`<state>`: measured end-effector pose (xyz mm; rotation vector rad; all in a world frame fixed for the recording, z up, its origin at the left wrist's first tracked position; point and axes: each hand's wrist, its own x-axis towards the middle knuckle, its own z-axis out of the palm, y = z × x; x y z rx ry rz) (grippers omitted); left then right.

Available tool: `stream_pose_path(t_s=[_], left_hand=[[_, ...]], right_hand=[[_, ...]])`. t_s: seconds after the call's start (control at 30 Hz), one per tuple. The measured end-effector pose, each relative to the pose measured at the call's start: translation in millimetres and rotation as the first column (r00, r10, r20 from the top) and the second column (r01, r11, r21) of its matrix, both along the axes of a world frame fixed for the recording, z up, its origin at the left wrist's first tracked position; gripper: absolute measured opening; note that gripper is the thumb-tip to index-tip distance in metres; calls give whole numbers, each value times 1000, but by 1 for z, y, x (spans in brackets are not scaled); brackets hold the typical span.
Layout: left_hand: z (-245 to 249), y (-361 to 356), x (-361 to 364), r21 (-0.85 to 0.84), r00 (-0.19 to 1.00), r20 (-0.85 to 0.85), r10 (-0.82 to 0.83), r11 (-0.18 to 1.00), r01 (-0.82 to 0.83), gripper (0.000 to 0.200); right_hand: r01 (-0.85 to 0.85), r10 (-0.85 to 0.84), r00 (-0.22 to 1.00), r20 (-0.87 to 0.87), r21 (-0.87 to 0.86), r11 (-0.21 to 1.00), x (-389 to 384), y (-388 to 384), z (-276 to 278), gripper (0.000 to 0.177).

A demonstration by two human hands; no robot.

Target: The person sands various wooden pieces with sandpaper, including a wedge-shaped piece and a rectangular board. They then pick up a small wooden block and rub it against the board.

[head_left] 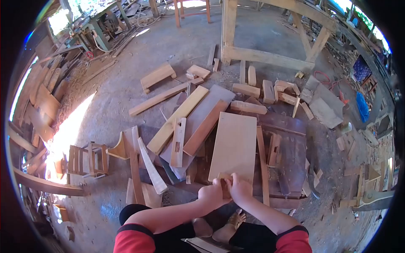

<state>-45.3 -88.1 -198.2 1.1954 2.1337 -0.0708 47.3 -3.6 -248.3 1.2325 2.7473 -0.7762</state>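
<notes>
Down at the near end of the pale board (234,141), both hands sit close together, knuckle to knuckle. The left hand (211,196) is curled narrow, its fingers folded in and its thumb pointing toward twelve o'clock. The right hand (241,190) is curled just as tightly at its three o'clock side and touches it. Between the two thumbs a small block (223,176) shows, pinched from both sides and resting on the board's near edge. How far it runs under the palms cannot be told. The board lies flat and stretches from the hands toward twelve o'clock, on top of a dark panel (291,145) that spreads out to its three o'clock side. A narrow strip (262,162) lies along the board's right edge, just beside it. At about ten o'clock from the hands are a notched piece (178,142) and a long plank (178,119), both angled toward one o'clock, with a curved pale offcut (152,168) at nine o'clock. Farther out at nine o'clock a small slatted frame (89,159) stands on the concrete floor. Well away at twelve o'clock stands a timber bench frame (270,57), with short blocks scattered near it. At six o'clock, below the forearms, the person's bare feet (230,223) rest on the ground.
</notes>
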Motion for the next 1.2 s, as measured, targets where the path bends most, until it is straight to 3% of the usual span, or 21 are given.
stream_pose_path(t_s=[0.1, 0.17, 0.23, 0.27, 0.3, 0.4, 0.47, 0.5, 0.57, 0.63, 0.67, 0.7, 0.8, 0.9, 0.97, 1.03, 1.07, 1.1, 1.13, 1.17, 1.2], left_hand=[[-30, 32, -9, 63, 998, -57, 27, 998, -23, 77], [-40, 76, -36, 192, 992, -124, 6, 981, 18, 73], [-48, 140, -77, 265, 988, -144, 50, 964, -10, 70], [-87, 180, -101, 377, 968, -239, 72, 926, 24, 66], [-83, 215, -124, 415, 959, -256, 119, 910, -2, 64], [-66, 287, -166, 254, 972, -186, 147, 962, -97, 63], [-40, 291, -165, 202, 962, -273, -1, 978, 58, 69], [-33, 282, -160, 199, 965, -262, 7, 979, 47, 69], [-19, 248, -148, 358, 965, -207, 163, 930, -80, 68], [-6, 190, -119, 319, 953, -303, 9, 943, 92, 71], [-11, 157, -102, 357, 962, -268, -46, 923, 144, 72], [-4, 127, -82, 270, 979, -194, -61, 956, 113, 76], [-9, 45, -33, 131, 982, -71, -174, 975, 182, 81], [-7, 25, -23, 18, 979, 85, -185, 983, 184, 84], [-24, 37, -28, 64, 980, 2, -198, 978, 197, 88], [-44, 69, -46, 226, 982, -142, -128, 961, 158, 86], [-47, 95, -61, 195, 976, -187, -111, 970, 147, 83], [-56, 131, -83, 244, 974, -216, -70, 962, 123, 81], [-78, 172, -111, 367, 955, -297, -1, 923, 115, 82], [-122, 231, -150, 425, 959, -275, 74, 904, 52, 79], [-63, 253, -151, 294, 959, -281, -16, 950, 103, 68]], right_hand=[[13, -15, 1000, 17, 69, 998, -15, 29, -7, 32], [104, -95, 994, -58, 169, 980, -47, 72, -14, 31], [195, -150, 954, -261, 157, 968, -94, 139, -44, 31], [168, -133, 953, -272, 109, 980, -120, 180, -50, 33], [119, -105, 989, -107, 136, 983, -145, 217, -39, 34], [139, -129, 989, -67, 160, 977, -194, 284, -45, 34], [191, -177, 979, -105, 152, 970, -202, 291, -38, 30], [181, -168, 981, -94, 150, 972, -195, 287, -35, 30], [94, -51, 965, -257, 160, 983, -169, 257, -3, 33], [82, -53, 943, -330, 76, 994, -130, 204, 2, 36], [101, -130, 973, -191, -155, 983, -106, 176, -9, 37], [51, -58, 992, -113, -63, 997, -77, 139, 11, 37], [-14, 19, 999, 37, -135, 991, -13, 54, 8, 33], [32, -31, 999, 8, -240, 970, 7, 29, 9, 31], [47, -55, 998, -41, -182, 982, -8, 42, 5, 30], [90, -110, 984, -141, -143, 986, -33, 73, -21, 28], [115, -146, 967, -208, -151, 982, -54, 101, -46, 27], [143, -134, 949, -286, 11, 990, -85, 140, -67, 26], [170, -201, 817, -541, -106, 980, -122, 186, -89, 29], [139, -142, 969, -202, -29, 990, -141, 224, -34, 32], [147, -148, 966, -212, -21, 989, -159, 247, -24, 32]])
